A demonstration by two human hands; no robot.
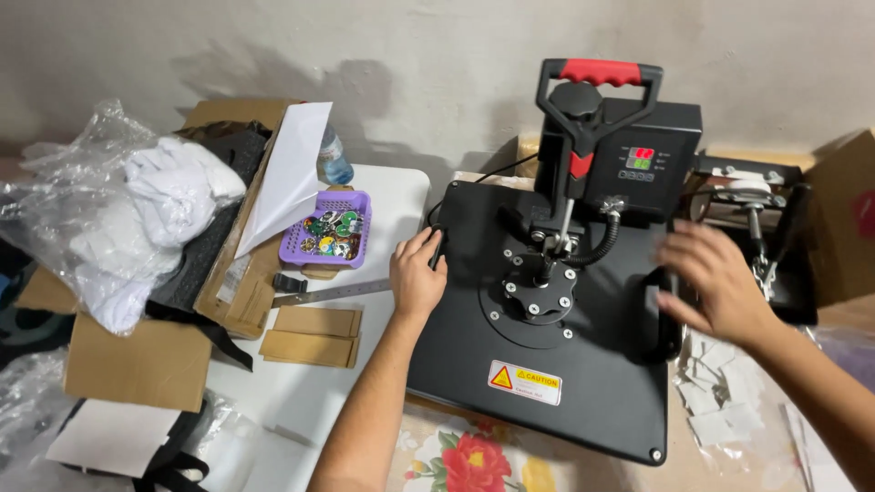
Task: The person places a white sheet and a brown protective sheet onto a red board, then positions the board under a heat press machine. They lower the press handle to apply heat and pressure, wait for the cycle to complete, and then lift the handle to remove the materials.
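- Fingers (428, 244) of the left hand (415, 273) curl over the left edge of a black heat press (547, 346), gripping the rim of its flat top plate.
- Right hand (720, 278), blurred, hovers at the press's right edge with fingers spread and holding nothing.
- Top plate lies flat and closed; the red-gripped lever (597, 77) stands upright at the back, and the control box display (643, 158) is lit.
- No garment shows on the press, so pressing appears not yet begun; white folded fabric in clear plastic (137, 219) waits at far left.
- Press sits on a floral cloth (469, 456) beside a white tabletop (301, 392) holding a purple basket of badges (335, 230), a metal ruler (333, 292) and cardboard pieces (314, 333).
- Bare, pale wall (410, 46) behind; cardboard boxes crowd both sides.
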